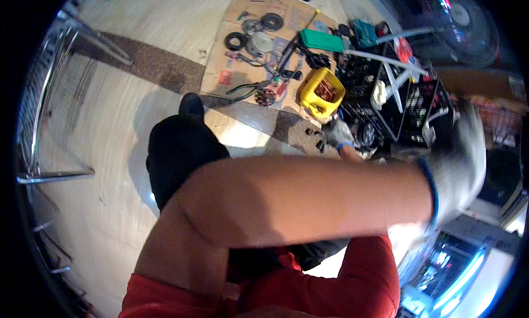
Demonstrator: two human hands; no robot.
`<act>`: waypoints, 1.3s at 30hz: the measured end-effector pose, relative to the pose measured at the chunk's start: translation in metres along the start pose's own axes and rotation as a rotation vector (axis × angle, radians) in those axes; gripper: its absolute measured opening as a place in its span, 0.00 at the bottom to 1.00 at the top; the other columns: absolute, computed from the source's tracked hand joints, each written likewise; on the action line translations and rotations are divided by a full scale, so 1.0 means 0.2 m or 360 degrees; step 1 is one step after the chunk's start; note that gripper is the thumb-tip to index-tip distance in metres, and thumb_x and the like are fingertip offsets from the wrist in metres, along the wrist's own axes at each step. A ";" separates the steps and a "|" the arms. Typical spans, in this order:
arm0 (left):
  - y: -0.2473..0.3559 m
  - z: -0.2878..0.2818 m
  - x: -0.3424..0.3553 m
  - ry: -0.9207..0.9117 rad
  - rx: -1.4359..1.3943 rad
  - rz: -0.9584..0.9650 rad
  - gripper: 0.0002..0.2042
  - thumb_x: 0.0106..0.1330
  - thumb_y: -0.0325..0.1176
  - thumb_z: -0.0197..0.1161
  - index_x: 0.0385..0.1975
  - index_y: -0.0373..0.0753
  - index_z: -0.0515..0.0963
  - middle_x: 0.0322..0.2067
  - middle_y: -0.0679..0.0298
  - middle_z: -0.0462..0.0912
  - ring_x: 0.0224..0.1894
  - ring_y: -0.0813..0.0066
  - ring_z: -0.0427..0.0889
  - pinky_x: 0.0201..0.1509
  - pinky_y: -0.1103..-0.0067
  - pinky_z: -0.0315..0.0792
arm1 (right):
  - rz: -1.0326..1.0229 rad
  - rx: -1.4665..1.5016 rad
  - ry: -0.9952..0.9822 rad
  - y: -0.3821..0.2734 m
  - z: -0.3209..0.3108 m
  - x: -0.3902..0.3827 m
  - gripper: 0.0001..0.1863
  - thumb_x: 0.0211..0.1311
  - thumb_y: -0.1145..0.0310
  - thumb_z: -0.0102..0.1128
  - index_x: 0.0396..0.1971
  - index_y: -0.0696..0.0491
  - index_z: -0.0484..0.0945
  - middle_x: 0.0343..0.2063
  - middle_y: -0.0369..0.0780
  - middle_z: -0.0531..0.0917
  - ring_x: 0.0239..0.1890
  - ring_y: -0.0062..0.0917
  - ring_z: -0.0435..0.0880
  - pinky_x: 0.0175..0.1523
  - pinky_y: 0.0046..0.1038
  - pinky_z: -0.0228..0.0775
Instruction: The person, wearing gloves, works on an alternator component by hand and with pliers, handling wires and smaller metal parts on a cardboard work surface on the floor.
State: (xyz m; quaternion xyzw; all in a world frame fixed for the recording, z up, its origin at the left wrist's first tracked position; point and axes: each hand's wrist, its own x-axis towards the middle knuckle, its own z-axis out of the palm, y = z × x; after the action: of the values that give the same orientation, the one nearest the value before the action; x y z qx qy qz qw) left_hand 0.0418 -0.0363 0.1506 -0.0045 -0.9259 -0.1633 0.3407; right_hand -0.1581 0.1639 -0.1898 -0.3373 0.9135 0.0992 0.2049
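My left forearm stretches across the view to the right. Its hand, my left hand (457,169), wears a grey-white glove with a blue cuff, and motion smears its fingers. Farther off, my right hand (338,134) is gloved alike and low, close to small dark metal parts (316,139); its fingers are too small and dark to make out. Just beyond it stands a cut-open yellow plastic jug (333,106) with copper-coloured wire scraps (325,90) inside. To the right of this hand is a round dark metal part (365,133).
A cardboard sheet (215,75) carries black rings (271,22), green-handled pliers (245,89), a copper-wound part (265,97) and a green case (322,40). Black crates (386,117) stand at right, with a large fan (460,20) behind. Metal-framed chairs (55,174) line the left.
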 end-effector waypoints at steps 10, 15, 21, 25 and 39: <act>-0.55 0.11 -0.39 0.0236 0.0662 -0.0064 0.16 0.71 0.45 0.57 0.49 0.43 0.83 0.38 0.54 0.87 0.32 0.59 0.87 0.36 0.63 0.81 | 0.0247 0.0107 0.0140 0.41 0.07 0.40 0.22 0.65 0.50 0.53 0.49 0.49 0.84 0.47 0.52 0.84 0.53 0.45 0.83 0.54 0.42 0.77; -0.53 0.10 -0.51 -0.0246 0.0794 -0.0879 0.18 0.68 0.44 0.61 0.51 0.42 0.80 0.47 0.52 0.84 0.50 0.50 0.83 0.55 0.61 0.76 | 0.0032 -0.0203 -0.0077 0.25 0.00 0.52 0.20 0.66 0.56 0.49 0.47 0.49 0.86 0.48 0.48 0.85 0.53 0.42 0.84 0.56 0.40 0.77; -0.60 0.36 -0.48 -0.0597 0.1057 -0.0714 0.18 0.67 0.46 0.61 0.51 0.43 0.80 0.48 0.52 0.83 0.52 0.50 0.82 0.55 0.61 0.76 | 0.0102 -0.0505 -0.0142 0.22 0.02 0.66 0.19 0.66 0.57 0.52 0.44 0.52 0.87 0.45 0.50 0.86 0.51 0.42 0.86 0.54 0.40 0.79; -0.61 0.43 -0.48 -0.0746 0.1099 -0.0688 0.18 0.66 0.46 0.62 0.51 0.44 0.80 0.49 0.53 0.82 0.52 0.51 0.81 0.54 0.59 0.76 | 0.0693 0.0573 0.0283 0.24 0.08 0.75 0.26 0.69 0.47 0.50 0.45 0.54 0.86 0.45 0.51 0.86 0.52 0.43 0.85 0.53 0.42 0.79; -0.50 0.44 -0.37 -0.0420 0.0905 -0.0380 0.14 0.61 0.43 0.64 0.36 0.38 0.77 0.37 0.51 0.79 0.41 0.52 0.80 0.44 0.61 0.74 | -0.0261 0.0406 -0.0186 -0.40 0.55 0.62 0.21 0.66 0.54 0.52 0.51 0.49 0.84 0.55 0.47 0.83 0.59 0.38 0.82 0.63 0.40 0.73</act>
State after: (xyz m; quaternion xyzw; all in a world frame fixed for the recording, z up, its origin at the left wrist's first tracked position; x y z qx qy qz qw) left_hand 0.0313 -0.0972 0.0114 0.1782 -0.9645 0.0649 0.1839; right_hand -0.1571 0.0683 -0.3458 -0.3757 0.8746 -0.0151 0.3061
